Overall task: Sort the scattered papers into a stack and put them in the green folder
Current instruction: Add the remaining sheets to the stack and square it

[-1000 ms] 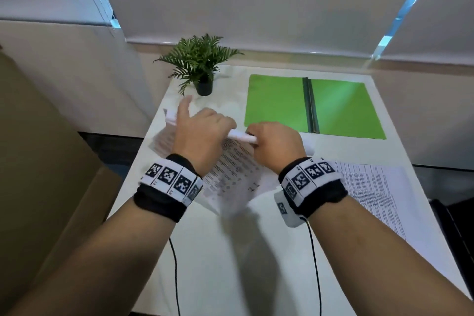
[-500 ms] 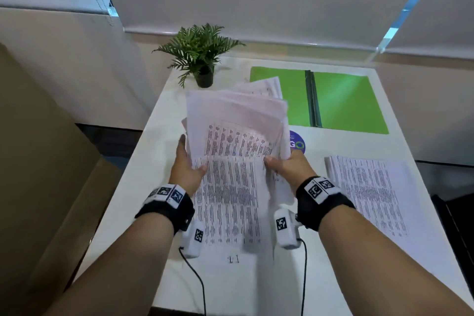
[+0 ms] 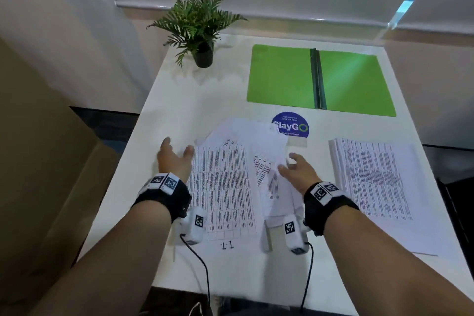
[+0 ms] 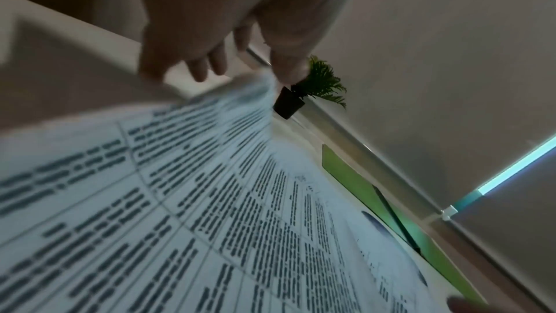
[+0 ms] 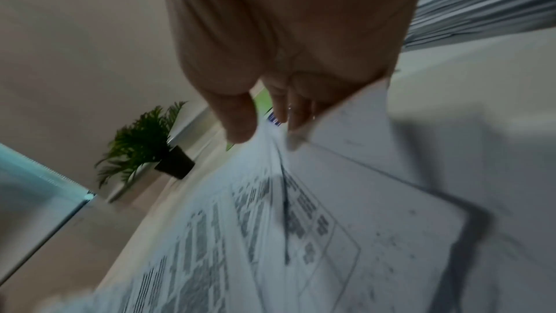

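A round blue sticker point(image 3: 290, 124) on the white table point(image 3: 179, 100) reads "ClayGO" in large letters; its smaller lines are too blurred to read. The top sheet of the loose printed white papers point(image 3: 223, 187) bears "1-1" at its near edge; its table text is illegible.

My head camera looks down over the table point(image 3: 179, 100), while both wrist cameras skim low along my fingers, sharing the plant point(image 3: 197, 25).
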`<state>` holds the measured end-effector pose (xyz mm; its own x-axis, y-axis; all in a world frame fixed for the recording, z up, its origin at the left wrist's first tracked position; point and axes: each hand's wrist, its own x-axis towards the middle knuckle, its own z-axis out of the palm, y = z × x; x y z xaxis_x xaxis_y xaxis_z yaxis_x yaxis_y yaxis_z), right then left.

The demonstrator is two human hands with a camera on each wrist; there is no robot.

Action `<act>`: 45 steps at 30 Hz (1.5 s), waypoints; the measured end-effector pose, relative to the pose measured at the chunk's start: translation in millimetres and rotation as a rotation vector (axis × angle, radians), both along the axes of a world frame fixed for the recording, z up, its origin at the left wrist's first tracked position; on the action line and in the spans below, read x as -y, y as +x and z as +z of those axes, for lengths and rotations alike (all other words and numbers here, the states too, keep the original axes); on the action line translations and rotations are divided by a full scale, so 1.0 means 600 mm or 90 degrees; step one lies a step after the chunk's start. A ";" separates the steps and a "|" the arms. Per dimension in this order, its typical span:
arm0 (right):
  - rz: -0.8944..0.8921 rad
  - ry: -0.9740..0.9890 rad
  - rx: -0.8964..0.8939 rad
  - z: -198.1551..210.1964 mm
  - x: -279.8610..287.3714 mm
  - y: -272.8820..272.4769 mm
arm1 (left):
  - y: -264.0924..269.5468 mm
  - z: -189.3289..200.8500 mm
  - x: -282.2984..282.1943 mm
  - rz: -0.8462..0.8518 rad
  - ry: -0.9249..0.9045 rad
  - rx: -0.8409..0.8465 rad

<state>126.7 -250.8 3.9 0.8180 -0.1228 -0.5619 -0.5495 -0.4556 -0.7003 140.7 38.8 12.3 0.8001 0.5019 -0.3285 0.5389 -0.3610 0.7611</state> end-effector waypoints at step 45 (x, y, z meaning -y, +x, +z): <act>0.484 -0.355 0.342 0.054 -0.128 0.015 | -0.085 0.086 -0.120 0.171 0.229 0.186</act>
<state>136.0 -173.8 36.1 0.9103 0.3933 -0.1292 0.3282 -0.8759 -0.3537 89.7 110.9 63.7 0.6603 0.7414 0.1196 0.4323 -0.5054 0.7468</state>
